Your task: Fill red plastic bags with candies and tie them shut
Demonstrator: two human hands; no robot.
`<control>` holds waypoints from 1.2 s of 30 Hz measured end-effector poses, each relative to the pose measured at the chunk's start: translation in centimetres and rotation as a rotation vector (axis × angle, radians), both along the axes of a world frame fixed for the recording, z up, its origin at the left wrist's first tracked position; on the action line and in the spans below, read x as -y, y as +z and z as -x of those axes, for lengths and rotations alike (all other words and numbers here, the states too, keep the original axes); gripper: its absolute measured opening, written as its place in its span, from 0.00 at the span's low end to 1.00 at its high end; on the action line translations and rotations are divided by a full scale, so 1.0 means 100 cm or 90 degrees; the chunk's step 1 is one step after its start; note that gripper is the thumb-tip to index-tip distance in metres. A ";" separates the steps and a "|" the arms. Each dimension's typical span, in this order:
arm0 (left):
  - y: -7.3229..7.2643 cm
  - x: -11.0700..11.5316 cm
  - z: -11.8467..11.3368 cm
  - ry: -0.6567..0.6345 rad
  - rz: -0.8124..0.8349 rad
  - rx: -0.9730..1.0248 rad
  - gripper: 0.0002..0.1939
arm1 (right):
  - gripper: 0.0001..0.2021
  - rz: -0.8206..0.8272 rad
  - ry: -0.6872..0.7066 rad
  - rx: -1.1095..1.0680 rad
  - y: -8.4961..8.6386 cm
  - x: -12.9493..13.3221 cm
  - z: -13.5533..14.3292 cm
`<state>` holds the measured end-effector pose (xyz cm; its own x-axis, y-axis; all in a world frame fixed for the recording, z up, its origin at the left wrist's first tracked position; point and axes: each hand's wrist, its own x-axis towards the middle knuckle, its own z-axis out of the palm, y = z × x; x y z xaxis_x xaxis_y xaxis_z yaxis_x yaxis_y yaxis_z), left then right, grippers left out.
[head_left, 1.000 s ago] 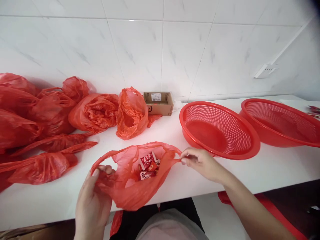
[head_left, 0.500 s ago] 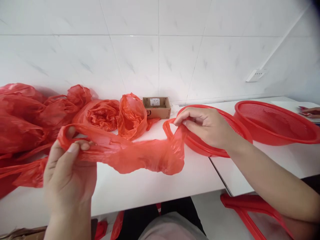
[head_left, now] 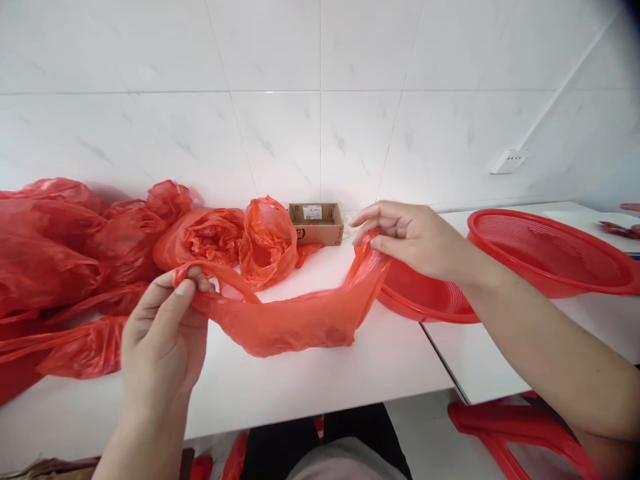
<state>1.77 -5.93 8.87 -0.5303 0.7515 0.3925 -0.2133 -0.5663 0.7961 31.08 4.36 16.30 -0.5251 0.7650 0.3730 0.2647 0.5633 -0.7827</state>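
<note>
A thin red plastic bag (head_left: 290,323) hangs between my hands above the white table, sagging in the middle. My left hand (head_left: 163,327) pinches a handle loop at its left end, thumb against fingers. At the other end, my right hand (head_left: 417,240) grips the gathered plastic between thumb and fingers. Behind my right hand and partly hidden by it is a red mesh basket (head_left: 425,297). Close behind my left hand, several crumpled red bags (head_left: 55,247) are heaped. An upright bundle of red plastic (head_left: 269,243) stands behind the held bag.
A small open cardboard box (head_left: 320,232) stands against the tiled wall. A second red basket (head_left: 550,260) is on the right part of the white table (head_left: 310,380). At far right, a person's fingers show near small dark red items (head_left: 620,229). A red stool (head_left: 495,427) stands below.
My left hand has moved right, so the bag is less stretched and sags more. My right hand has shifted slightly; the loop beside its fingers no longer shows. The view has tilted up a little.
</note>
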 end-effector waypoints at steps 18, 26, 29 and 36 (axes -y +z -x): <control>-0.011 -0.001 0.008 -0.078 0.083 0.001 0.04 | 0.07 0.061 0.093 0.047 -0.025 0.010 0.027; -0.016 -0.004 0.021 -0.001 0.050 0.063 0.04 | 0.07 -0.034 0.226 -0.126 -0.007 0.028 0.092; -0.016 -0.003 0.025 0.043 0.057 0.080 0.04 | 0.08 -0.048 0.236 -0.185 0.001 0.035 0.105; -0.029 -0.003 0.030 0.076 0.107 0.060 0.04 | 0.08 0.046 0.154 -0.163 -0.028 0.019 0.092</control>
<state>-1.23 -5.62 5.93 -0.6472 0.7322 0.2122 -0.2304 -0.4532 0.8611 21.89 2.42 13.49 -0.5905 0.6593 0.4654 -0.0788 0.5268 -0.8463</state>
